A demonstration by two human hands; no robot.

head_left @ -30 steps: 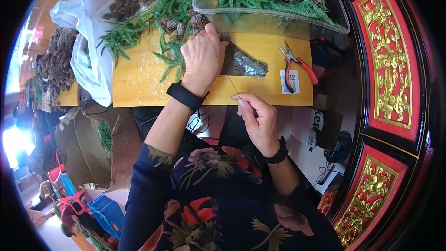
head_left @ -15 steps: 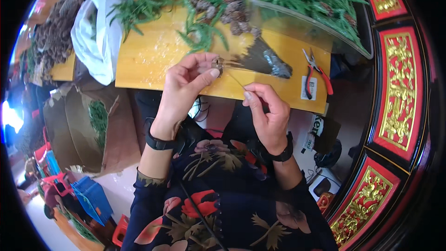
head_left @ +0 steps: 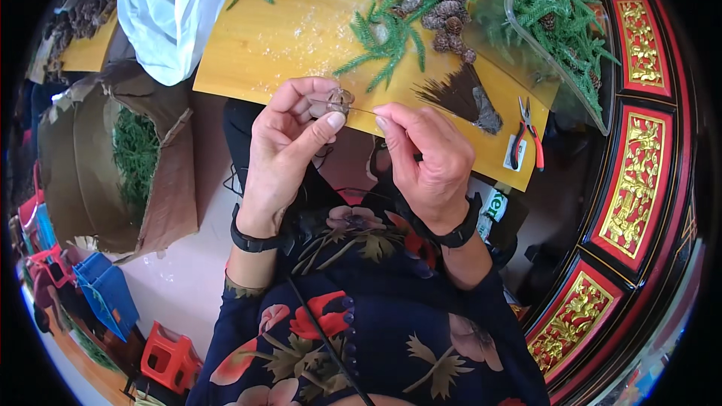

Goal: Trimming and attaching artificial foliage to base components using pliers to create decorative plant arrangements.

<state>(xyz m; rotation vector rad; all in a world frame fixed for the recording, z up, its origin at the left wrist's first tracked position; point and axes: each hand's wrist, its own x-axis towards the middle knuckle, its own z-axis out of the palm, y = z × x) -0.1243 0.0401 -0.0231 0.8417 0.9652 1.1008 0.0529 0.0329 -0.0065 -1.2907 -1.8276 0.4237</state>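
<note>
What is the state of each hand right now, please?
Left hand: closed, holding a small pine cone.
Right hand: closed, pinching a thin wire.

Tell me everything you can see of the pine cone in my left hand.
The pine cone is small and brown, with dry, woody-looking scales spread open. Your left hand pinches it between thumb and fingers, which hide part of it. In this view it appears over the near edge of the yellow table. A thin wire stretches between it and your right hand; how they join is unclear.
</note>
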